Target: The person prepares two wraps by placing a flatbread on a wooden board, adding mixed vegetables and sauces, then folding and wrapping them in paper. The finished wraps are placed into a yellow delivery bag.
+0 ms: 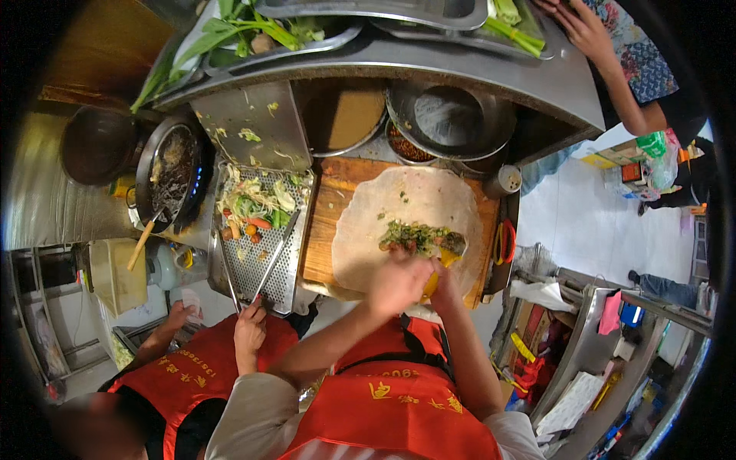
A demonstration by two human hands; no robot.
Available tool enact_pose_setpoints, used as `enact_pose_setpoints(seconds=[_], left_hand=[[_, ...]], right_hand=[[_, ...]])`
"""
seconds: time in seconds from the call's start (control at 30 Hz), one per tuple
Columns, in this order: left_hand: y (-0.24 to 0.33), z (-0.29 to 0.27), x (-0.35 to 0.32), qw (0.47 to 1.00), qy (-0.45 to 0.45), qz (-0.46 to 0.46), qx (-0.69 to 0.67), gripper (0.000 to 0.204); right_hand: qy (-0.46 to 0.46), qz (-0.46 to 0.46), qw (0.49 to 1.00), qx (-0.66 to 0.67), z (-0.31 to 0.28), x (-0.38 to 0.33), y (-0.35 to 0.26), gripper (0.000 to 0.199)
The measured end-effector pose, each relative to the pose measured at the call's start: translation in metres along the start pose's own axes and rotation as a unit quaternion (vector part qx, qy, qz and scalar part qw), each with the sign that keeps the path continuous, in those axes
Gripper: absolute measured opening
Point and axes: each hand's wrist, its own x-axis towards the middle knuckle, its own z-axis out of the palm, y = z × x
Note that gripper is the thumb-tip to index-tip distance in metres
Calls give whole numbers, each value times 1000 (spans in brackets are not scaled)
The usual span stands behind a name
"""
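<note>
A large round sheet of pale dough (368, 222) lies on a wooden board (322, 245), with chopped green filling (410, 236) heaped across its middle. My left hand (400, 282) is over the near side of the heap, fingers bent down and closed, blurred at the tips; what they hold is hidden. Close beside it, my right hand (445, 287) is closed around a yellow object (449, 257) whose kind I cannot make out. Its far end meets the right side of the filling.
On the left, a co-worker's hand (250, 328) holds long metal tongs (276, 257) over a perforated tray (264, 272) of vegetables. A wok (172, 169) sits over a blue flame. Beyond the board stand a metal bowl (437, 115) and a shaker (506, 180). Another person's hand (579, 31) rests on the counter.
</note>
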Motion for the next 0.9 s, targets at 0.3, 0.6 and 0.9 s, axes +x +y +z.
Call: enact_pose_setpoints(seconds=[0.3,0.6,0.9], left_hand=[[-125,-51,212,968,63,-170,172,26],[-107,-38,187,968,184,-120,118,18],[-114,-47,174,987,70,-17,143,15]], right_hand=[[50,130,988,-73,-19,-60,-25,38],[116,115,987,-13,-19,-56,-16,36],[126,92,988,16,-36,-53,9,31]])
